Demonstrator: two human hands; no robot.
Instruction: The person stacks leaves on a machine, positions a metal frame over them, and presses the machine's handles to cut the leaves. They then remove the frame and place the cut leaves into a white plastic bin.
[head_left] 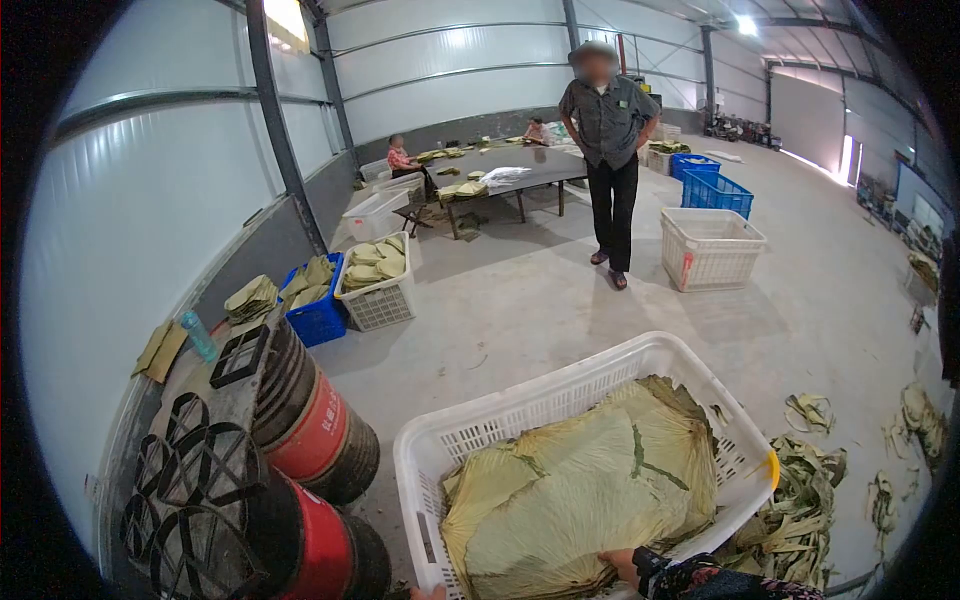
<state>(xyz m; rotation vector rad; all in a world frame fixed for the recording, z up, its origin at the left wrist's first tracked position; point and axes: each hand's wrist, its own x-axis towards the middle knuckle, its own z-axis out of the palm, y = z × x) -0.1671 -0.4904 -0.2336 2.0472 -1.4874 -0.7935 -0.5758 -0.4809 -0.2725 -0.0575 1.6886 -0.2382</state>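
Your white lattice basket point(520, 405) holds pale yellow-green dried leaves point(580, 490). Your sleeve point(715, 580) is dark floral print. Beside you: red-and-black drums point(320, 430), blue crate point(318, 315), blue crates point(715, 190) farther off, grey concrete floor point(540, 300).
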